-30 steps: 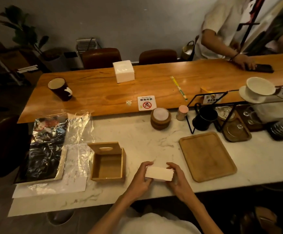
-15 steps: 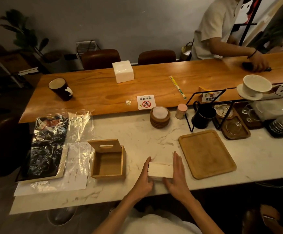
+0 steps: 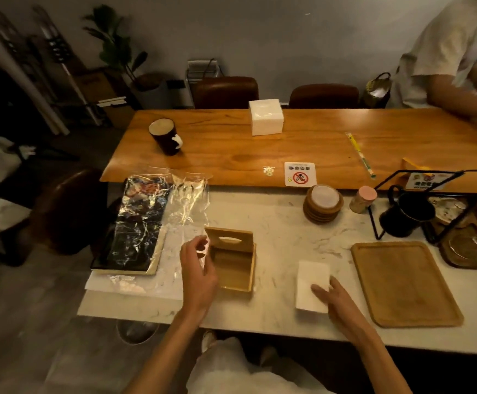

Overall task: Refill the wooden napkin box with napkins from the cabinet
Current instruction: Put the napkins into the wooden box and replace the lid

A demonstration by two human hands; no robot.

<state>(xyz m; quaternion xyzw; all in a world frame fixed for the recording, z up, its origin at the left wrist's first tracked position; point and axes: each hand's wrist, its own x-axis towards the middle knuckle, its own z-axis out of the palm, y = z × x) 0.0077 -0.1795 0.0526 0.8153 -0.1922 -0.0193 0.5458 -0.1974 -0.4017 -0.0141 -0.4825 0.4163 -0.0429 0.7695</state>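
Observation:
The wooden napkin box (image 3: 233,275) stands open and empty on the marble counter, its slotted lid (image 3: 228,239) raised at the back. My left hand (image 3: 199,270) hovers at the box's left wall, fingers apart, holding nothing. A small white stack of napkins (image 3: 312,280) lies flat on the counter to the right of the box. My right hand (image 3: 332,298) rests on the stack's near right corner with its fingers spread. A larger white napkin pack (image 3: 266,117) sits far back on the wooden table.
Crinkled clear plastic over a dark tray (image 3: 138,226) lies left of the box. A wooden tray (image 3: 405,282) is to the right, a coaster stack (image 3: 322,203) and black wire rack (image 3: 419,200) behind it. A dark mug (image 3: 165,137) and another person (image 3: 453,61) are at the wooden table.
Both hands held the napkin stack between them before. My left hand has let go and moved left to the wooden box; the stack now lies flat under my right hand.

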